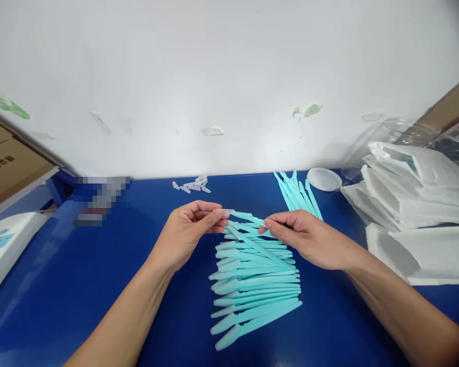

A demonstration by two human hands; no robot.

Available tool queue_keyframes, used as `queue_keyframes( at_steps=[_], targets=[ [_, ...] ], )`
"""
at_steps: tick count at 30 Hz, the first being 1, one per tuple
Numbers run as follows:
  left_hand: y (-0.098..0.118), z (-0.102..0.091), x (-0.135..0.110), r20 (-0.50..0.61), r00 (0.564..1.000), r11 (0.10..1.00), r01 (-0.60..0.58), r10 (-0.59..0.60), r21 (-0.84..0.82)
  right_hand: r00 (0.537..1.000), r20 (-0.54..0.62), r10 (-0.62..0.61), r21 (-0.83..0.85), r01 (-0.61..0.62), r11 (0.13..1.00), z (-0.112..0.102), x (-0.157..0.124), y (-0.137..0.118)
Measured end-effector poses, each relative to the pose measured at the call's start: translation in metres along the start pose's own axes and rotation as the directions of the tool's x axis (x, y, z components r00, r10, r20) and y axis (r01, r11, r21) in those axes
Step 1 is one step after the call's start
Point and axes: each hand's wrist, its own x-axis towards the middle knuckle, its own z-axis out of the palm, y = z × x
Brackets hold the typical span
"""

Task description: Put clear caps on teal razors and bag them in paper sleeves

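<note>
Between my two hands a teal eyebrow razor [247, 216] is held above the table. My right hand [304, 237] pinches its handle end. My left hand [193, 227] pinches the translucent blade cap [227, 211] at the razor's other end; whether the cap is fully seated I cannot tell. Just below lies a row of capped teal razors [252, 278], stacked side by side with their caps to the left. Behind my right hand is a bunch of teal razors [296, 193]. Several loose translucent caps [193, 184] lie near the wall, beyond my left hand.
A round translucent lid [324, 179] lies at the back right. White padded packets [424, 204] are piled on the right, with a clear plastic container [390, 132] behind. On the left stand a white device with blue keys [11, 244] and a cardboard box [11, 158]. A white wall [214, 81] borders the blue table [110, 275].
</note>
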Motion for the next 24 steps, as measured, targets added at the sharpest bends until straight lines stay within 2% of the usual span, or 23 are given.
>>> queue_keyframes(
  at_steps=[5, 8, 13, 16, 18, 20, 24],
  targets=[
    [0.003, -0.007, -0.001, -0.040, 0.998, 0.998, -0.041, 0.042, 0.037, 1.000, -0.017, -0.025, -0.006, 0.025, 1.000, -0.002, -0.002, -0.002],
    [0.000, -0.005, -0.002, 0.010, 1.000, 0.998, -0.027, 0.026, 0.055, 1.000, -0.003, -0.029, 0.008, 0.029, 1.000, -0.001, -0.001, -0.002],
    [-0.005, 0.010, -0.006, 0.118, 0.993, 0.993, -0.005, -0.009, 0.118, 0.996, 0.077, -0.037, 0.058, 0.033, 0.998, 0.003, 0.000, -0.003],
    [-0.002, 0.010, -0.007, 0.164, 0.986, 0.977, -0.011, -0.024, 0.212, 0.998, 0.027, -0.062, 0.053, 0.060, 0.997, 0.005, -0.001, -0.004],
    [0.003, 0.003, -0.008, 0.204, 0.978, 0.938, -0.029, -0.045, 0.346, 0.992, -0.069, -0.101, -0.033, 0.099, 0.995, 0.008, -0.001, -0.004],
    [0.009, -0.004, -0.009, 0.254, 0.964, 0.862, -0.058, -0.083, 0.503, 0.982, -0.108, -0.152, -0.159, 0.134, 0.978, 0.012, -0.002, -0.005],
    [0.018, -0.017, -0.009, 0.323, 0.937, 0.717, -0.137, -0.129, 0.684, 0.978, -0.008, -0.208, -0.341, 0.193, 0.920, 0.018, -0.003, -0.008]
  ],
)
